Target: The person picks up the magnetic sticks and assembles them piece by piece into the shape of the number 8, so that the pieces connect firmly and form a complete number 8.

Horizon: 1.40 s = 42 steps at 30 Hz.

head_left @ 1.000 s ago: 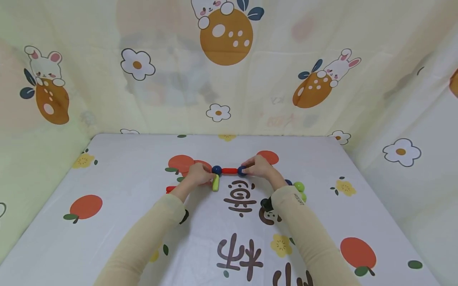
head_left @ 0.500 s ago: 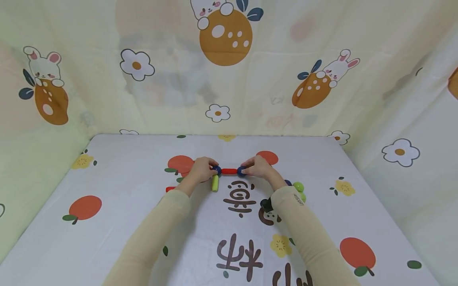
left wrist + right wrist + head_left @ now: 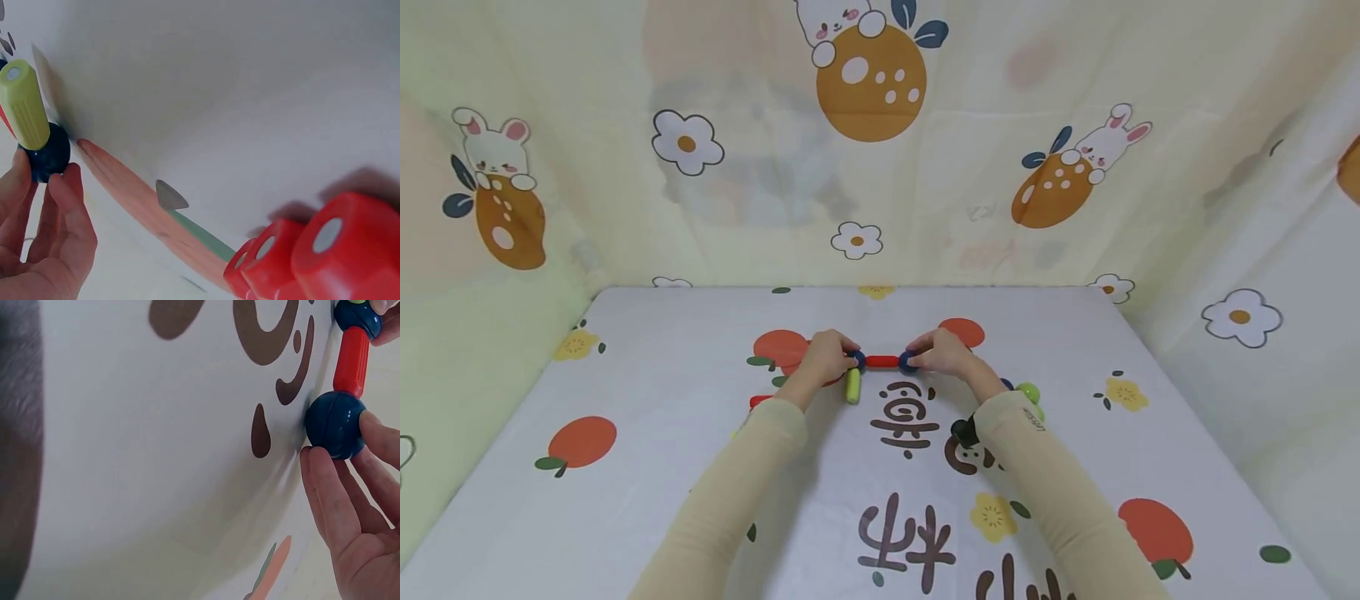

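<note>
Contact at the left end is what has changed: a second ago the left hand [image 3: 826,357] sat beside the left blue ball [image 3: 58,150], leaving it in full view, whereas now its fingers and thumb close round it. The right hand [image 3: 945,352] has stayed put, pinching the right blue ball [image 3: 334,425]. Each grip is narrowed to a ball's breadth and has hold of that ball. A red rod [image 3: 882,362] joins the two balls, and a lime-green rod [image 3: 25,103] meets the left one, pointing toward the near side. This joined piece is between the hands, at the far half of the counter [image 3: 647,350]. With both ends held, it is probably steadier, and the green rod seems to need no finger of its own. Loose red pieces [image 3: 340,247] are near the left sleeve [image 3: 730,492]; green balls [image 3: 1028,392] lie beside the right sleeve [image 3: 1052,475].
</note>
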Tool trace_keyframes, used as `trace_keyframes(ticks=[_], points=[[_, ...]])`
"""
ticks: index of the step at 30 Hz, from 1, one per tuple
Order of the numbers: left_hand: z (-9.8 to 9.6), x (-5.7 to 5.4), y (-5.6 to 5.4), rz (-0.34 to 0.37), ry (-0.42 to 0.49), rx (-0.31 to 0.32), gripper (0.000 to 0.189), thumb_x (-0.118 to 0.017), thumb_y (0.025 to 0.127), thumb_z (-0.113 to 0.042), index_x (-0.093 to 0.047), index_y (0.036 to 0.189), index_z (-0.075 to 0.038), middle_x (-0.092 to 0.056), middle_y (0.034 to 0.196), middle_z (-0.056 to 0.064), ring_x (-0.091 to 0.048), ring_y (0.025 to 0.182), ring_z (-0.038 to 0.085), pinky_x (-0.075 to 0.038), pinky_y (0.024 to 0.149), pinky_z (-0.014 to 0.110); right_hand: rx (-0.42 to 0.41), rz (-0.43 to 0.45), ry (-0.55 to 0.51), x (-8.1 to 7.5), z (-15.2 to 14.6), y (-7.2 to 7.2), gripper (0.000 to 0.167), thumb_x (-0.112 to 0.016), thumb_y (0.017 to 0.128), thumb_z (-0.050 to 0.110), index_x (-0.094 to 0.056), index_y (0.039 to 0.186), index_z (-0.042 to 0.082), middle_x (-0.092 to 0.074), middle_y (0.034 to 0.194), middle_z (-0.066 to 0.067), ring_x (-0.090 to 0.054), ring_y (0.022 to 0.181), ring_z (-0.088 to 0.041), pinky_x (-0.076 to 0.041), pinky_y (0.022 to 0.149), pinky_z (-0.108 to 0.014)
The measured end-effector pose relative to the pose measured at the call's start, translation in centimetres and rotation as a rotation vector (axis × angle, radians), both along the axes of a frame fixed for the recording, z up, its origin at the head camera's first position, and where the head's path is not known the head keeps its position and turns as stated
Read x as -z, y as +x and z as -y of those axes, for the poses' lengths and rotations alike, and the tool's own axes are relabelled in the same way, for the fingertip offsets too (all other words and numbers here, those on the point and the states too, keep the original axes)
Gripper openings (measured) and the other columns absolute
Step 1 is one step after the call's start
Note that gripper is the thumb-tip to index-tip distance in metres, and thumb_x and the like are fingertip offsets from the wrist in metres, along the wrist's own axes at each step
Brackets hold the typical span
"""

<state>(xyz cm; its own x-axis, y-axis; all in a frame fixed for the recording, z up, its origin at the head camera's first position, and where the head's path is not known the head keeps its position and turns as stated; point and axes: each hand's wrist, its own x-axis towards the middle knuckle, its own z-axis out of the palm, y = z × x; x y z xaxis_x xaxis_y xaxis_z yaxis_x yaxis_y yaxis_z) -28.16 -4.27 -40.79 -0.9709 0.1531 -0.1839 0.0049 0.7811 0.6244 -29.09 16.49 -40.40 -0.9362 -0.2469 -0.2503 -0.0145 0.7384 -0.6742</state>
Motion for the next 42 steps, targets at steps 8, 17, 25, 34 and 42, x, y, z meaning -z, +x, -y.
trace_keyframes(ticks=[8, 17, 25, 34, 42], points=[[0.1, 0.2, -0.2, -0.004, -0.001, 0.004, 0.028, -0.064, 0.086, -0.011, -0.065, 0.113, -0.007, -0.062, 0.108, 0.011, -0.055, 0.101, 0.023, -0.046, 0.087, 0.031, -0.06, -0.02, 0.031, -0.5, -0.6, 0.0, 0.037, -0.064, 0.086, 0.017, -0.058, 0.12, 0.002, -0.06, 0.112, -0.015, -0.055, 0.096, -0.025, -0.046, 0.081, -0.034], [-0.4, -0.5, 0.1, 0.006, -0.036, -0.009, 0.028, -0.063, 0.086, -0.009, -0.065, 0.114, -0.006, -0.061, 0.109, 0.012, -0.055, 0.099, 0.023, -0.046, 0.087, 0.032, -0.173, -0.155, 0.024, -1.9, -3.4, 0.6, 0.04, -0.065, 0.085, 0.019, -0.058, 0.117, -0.003, -0.062, 0.111, -0.017, -0.057, 0.102, -0.03, -0.047, 0.084, -0.038], [-0.4, -0.7, 0.2, 0.032, -0.027, -0.026, 0.029, -0.063, 0.086, -0.009, -0.064, 0.115, -0.007, -0.06, 0.111, 0.013, -0.055, 0.1, 0.024, -0.046, 0.088, 0.032, -0.166, -0.208, 0.042, -2.6, -6.7, 1.8, 0.038, -0.065, 0.085, 0.021, -0.059, 0.115, -0.002, -0.061, 0.111, -0.018, -0.056, 0.102, -0.031, -0.044, 0.088, -0.043], [-0.3, -0.5, 0.2, 0.004, -0.04, -0.002, 0.028, -0.063, 0.086, -0.01, -0.065, 0.114, -0.006, -0.062, 0.109, 0.012, -0.055, 0.099, 0.023, -0.045, 0.088, 0.032, -0.142, -0.239, 0.048, -2.3, -10.6, 3.3, 0.041, -0.065, 0.085, 0.023, -0.058, 0.115, -0.004, -0.059, 0.113, -0.021, -0.056, 0.102, -0.034, -0.045, 0.086, -0.044], [-0.2, -0.6, 0.3, 0.003, -0.046, -0.006, 0.028, -0.063, 0.086, -0.011, -0.065, 0.114, -0.006, -0.062, 0.11, 0.012, -0.055, 0.102, 0.024, -0.044, 0.09, 0.032, -0.129, -0.213, 0.059, -2.2, -12.7, 4.3, 0.045, -0.067, 0.084, 0.021, -0.056, 0.118, -0.006, -0.057, 0.115, -0.023, -0.056, 0.102, -0.036, -0.047, 0.083, -0.044]])
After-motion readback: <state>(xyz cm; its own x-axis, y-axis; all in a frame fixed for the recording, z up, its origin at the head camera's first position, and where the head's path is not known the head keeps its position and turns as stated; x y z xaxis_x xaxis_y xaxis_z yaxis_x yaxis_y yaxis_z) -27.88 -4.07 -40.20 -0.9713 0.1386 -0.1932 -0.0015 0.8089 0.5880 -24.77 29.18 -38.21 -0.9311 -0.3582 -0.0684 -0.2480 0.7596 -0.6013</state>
